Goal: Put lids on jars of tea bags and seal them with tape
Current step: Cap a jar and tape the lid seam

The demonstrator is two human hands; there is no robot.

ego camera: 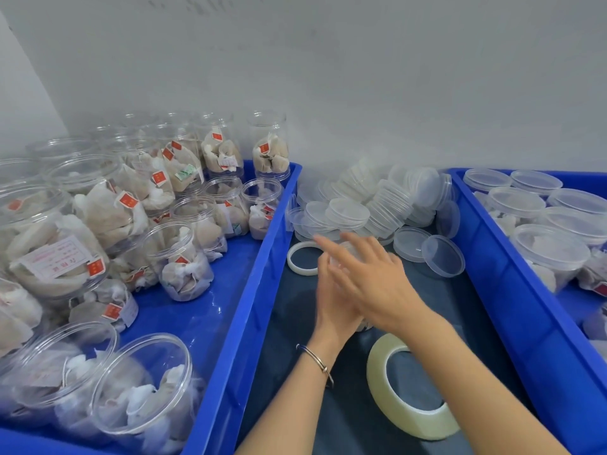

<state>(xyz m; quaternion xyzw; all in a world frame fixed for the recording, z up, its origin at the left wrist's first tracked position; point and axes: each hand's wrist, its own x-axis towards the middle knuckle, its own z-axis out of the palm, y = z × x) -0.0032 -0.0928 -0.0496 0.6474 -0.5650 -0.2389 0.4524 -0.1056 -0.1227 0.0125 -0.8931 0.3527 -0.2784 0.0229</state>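
Note:
My two hands meet over the dark table between two blue crates, around a clear jar [340,257] that they almost wholly hide. My left hand [328,307], a bangle on its wrist, holds the jar's side from the left. My right hand [377,284] lies across the top with straight, motion-blurred fingers. A big roll of clear tape [381,382] leans on the table just below my right wrist. A thin white ring [297,257], perhaps a smaller tape roll, lies left of my fingers. A heap of clear lids [361,205] is piled behind the hands.
The left blue crate [262,257] holds several open jars of tea bags [177,261], some upright and some lying on their sides. The right blue crate [492,257] holds lidded jars [548,247]. Two loose lids [441,254] lie near its wall. A white wall stands behind.

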